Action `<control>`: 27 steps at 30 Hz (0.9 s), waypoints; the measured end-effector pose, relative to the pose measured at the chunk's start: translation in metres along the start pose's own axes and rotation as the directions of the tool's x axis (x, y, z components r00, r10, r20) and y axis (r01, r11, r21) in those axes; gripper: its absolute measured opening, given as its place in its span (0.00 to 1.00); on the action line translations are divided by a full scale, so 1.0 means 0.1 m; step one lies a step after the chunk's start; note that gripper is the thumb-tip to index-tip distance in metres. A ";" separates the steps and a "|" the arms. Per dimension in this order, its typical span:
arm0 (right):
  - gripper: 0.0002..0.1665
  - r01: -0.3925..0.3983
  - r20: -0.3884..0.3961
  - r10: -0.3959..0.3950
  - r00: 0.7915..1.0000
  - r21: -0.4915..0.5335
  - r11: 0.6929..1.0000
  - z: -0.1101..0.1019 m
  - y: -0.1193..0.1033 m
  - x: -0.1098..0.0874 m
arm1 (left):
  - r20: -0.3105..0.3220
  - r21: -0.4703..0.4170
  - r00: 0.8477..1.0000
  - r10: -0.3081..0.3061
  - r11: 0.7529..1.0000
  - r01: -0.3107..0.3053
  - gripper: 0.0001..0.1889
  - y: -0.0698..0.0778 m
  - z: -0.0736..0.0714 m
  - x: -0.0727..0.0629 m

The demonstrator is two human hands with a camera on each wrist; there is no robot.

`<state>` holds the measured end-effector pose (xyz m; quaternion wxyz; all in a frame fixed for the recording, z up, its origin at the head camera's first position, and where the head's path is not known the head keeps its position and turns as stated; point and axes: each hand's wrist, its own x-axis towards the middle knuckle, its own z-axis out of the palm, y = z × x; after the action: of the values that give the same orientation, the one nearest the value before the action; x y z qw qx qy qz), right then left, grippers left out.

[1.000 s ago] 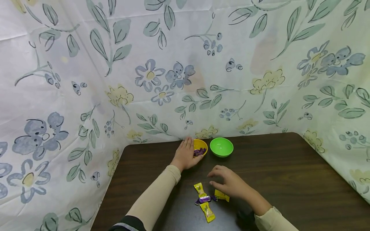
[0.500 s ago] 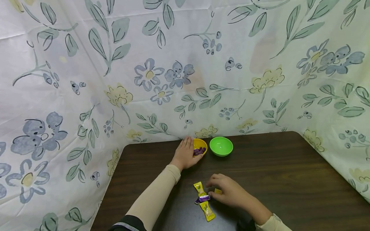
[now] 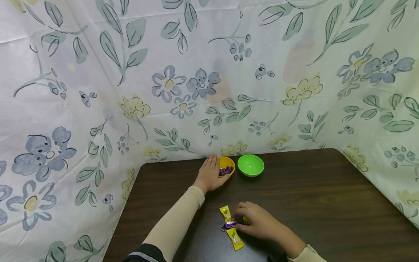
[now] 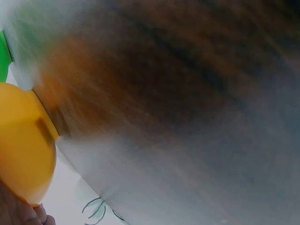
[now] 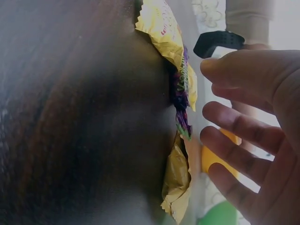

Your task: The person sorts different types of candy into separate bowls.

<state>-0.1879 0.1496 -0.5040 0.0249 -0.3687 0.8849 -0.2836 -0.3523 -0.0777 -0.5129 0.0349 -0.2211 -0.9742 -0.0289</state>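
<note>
My left hand rests against the left side of a yellow bowl, its fingers straight and its thumb along the front. Purple-wrapped candies lie inside that bowl. Nearer me, my right hand hovers at a small cluster of wrapped candies, fingers loosely bent and spread, holding nothing. In the cluster a purple-wrapped candy lies between one yellow-wrapped candy and another yellow candy. A third yellow wrapper is mostly hidden behind the right hand. In the right wrist view, the fingertips stay apart from the purple candy.
A green bowl stands just right of the yellow one, near the back edge of the dark wooden table. Floral cloth hangs behind and along both sides. A black strap-like device shows in the right wrist view.
My right hand has come down and slightly nearer to me over the candies, covering most of the right-hand yellow one. The left hand stays at the yellow bowl.
</note>
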 end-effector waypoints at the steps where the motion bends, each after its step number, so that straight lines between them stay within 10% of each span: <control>1: 0.12 0.003 0.000 -0.003 1.000 0.000 1.000 0.00 0.00 0.00 | -0.001 -0.002 1.000 0.001 1.000 -0.001 0.52 0.00 0.00 0.00; 27: 0.09 0.030 0.007 -0.030 1.000 -0.049 0.998 0.12 0.07 0.06 | 0.019 -0.012 1.000 0.005 1.000 -0.004 0.52 -0.04 0.06 0.03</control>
<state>-0.1936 0.1437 -0.5168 0.0145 -0.3832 0.8858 -0.2611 -0.3575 -0.0795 -0.5184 0.0242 -0.2238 -0.9738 -0.0326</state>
